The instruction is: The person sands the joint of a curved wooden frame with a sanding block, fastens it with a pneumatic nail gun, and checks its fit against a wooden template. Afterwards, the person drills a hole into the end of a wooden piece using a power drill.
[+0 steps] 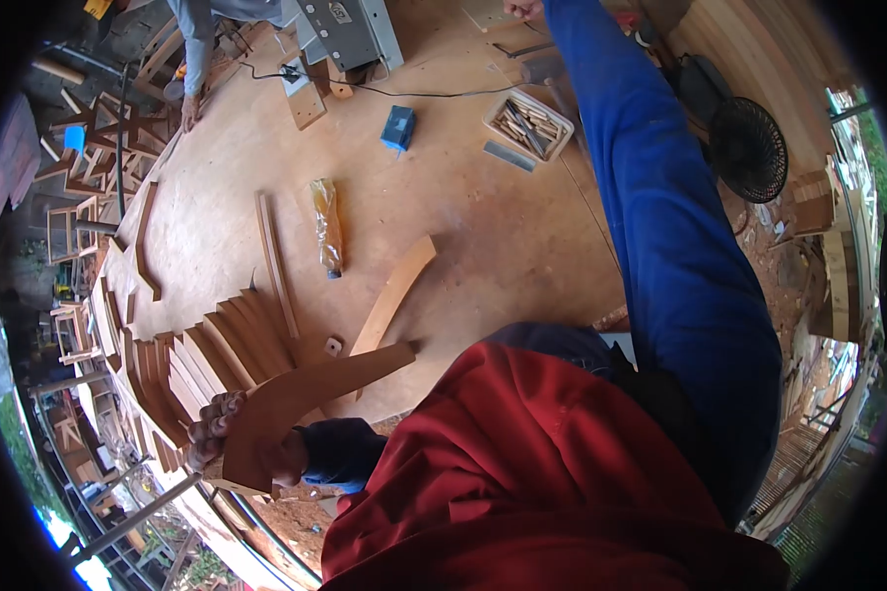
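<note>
My left hand [217, 429] is wrapped round the wide end of a curved wooden piece [310, 389], lifted at the table's near left. Beneath and beside it stands a row of similar curved wooden pieces [222, 345]. Another curved wooden piece [394, 294] lies flat on the table [443, 197], close to the tip of the held one. My right arm stretches far across the table, and my right hand [524, 8] shows only in part at the top edge. Its fingers look curled; anything inside them is hidden.
A co-worker's hand [190, 110] rests at the table's far left edge. A grey machine [340, 34] trails a cable. Also on the table are a plastic bottle [327, 227], a blue box [398, 128], a tray [565, 123] of tools and thin wooden strips [278, 266]. A black fan [749, 148] stands right.
</note>
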`<state>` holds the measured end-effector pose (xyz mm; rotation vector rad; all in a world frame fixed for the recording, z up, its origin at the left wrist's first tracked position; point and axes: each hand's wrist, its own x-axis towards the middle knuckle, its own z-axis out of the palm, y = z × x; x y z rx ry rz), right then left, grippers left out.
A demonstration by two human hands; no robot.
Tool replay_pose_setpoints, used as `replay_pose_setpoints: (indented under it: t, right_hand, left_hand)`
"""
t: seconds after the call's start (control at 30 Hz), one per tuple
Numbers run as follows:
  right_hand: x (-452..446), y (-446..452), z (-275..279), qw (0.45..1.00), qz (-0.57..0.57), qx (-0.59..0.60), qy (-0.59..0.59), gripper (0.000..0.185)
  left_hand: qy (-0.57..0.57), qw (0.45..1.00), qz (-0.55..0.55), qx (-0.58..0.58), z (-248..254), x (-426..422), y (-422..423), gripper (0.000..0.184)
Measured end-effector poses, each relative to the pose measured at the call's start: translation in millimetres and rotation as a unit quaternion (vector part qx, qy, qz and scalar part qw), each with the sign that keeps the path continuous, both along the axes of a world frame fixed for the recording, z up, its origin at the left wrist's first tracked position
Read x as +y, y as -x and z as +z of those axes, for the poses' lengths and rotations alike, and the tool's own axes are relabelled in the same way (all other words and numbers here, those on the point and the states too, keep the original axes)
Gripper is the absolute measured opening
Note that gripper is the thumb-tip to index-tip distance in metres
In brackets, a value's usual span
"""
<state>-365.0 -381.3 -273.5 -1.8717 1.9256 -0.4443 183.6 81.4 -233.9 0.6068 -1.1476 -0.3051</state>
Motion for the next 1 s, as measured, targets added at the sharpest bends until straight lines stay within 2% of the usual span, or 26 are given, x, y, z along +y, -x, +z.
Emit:
replay_pose_setpoints:
  t: [0.37, 0.43, 0.5, 0.53, 0.6, 0.63, 0.73, 0.77, 0.8, 0.87, 0.97, 1.0]
  right_hand:
    - [3, -18, 26, 0.989, 0.002, 0.145, 0.004, 0.079]
    - [-5, -10, 23, 0.988, -0.003, 0.154, -0.003, 0.079]
    - [-16, 0, 17, 0.99, -0.01, 0.143, -0.008, 0.08]
    - [-18, 2, 7, 0.994, -0.017, 0.111, -0.009, 0.08]
    - [-38, 20, -44, 0.999, -0.021, -0.029, 0.026, 0.079]
    - [-37, 22, -57, 0.993, -0.025, -0.108, 0.029, 0.078]
    - [-54, 23, -100, 0.974, -0.096, -0.174, 0.112, 0.077]
    - [-40, 7, -98, 0.977, -0.073, -0.06, 0.189, 0.074]
    - [-27, -8, -96, 0.96, -0.069, 0.061, 0.266, 0.071]
    - [-2, -35, -62, 0.903, 0.014, 0.224, 0.367, 0.061]
    - [-49, -34, -75, 0.802, 0.224, 0.348, 0.432, 0.043]
    - [-55, -42, -70, 0.81, 0.234, 0.363, 0.397, 0.038]
  left_hand:
    - [-0.004, 0.998, 0.032, 0.048, -23, 23, -21, 0.057]
    - [-0.004, 0.997, 0.041, 0.069, -32, 27, -27, 0.055]
    - [0.02, 0.999, 0.027, 0.035, -20, 21, -11, 0.053]
    - [0.03, 0.999, 0.018, 0.01, -12, 17, -4, 0.052]
    - [0.036, 0.996, -0.012, -0.075, 13, 4, 10, 0.051]
    - [0.037, 0.998, -0.01, -0.041, 17, -2, 17, 0.051]
    - [0.023, 0.998, 0.028, -0.052, 20, -13, 22, 0.051]
    - [0.029, 0.999, 0.017, -0.021, 19, -15, 22, 0.052]
    - [0.034, 0.999, 0.005, 0.009, 17, -17, 22, 0.053]
    - [0.044, 0.998, -0.01, 0.034, 16, -25, 23, 0.055]
    - [0.065, 0.998, -0.013, 0.019, 20, -39, 27, 0.06]
    - [0.071, 0.997, -0.011, 0.008, 21, -41, 27, 0.06]
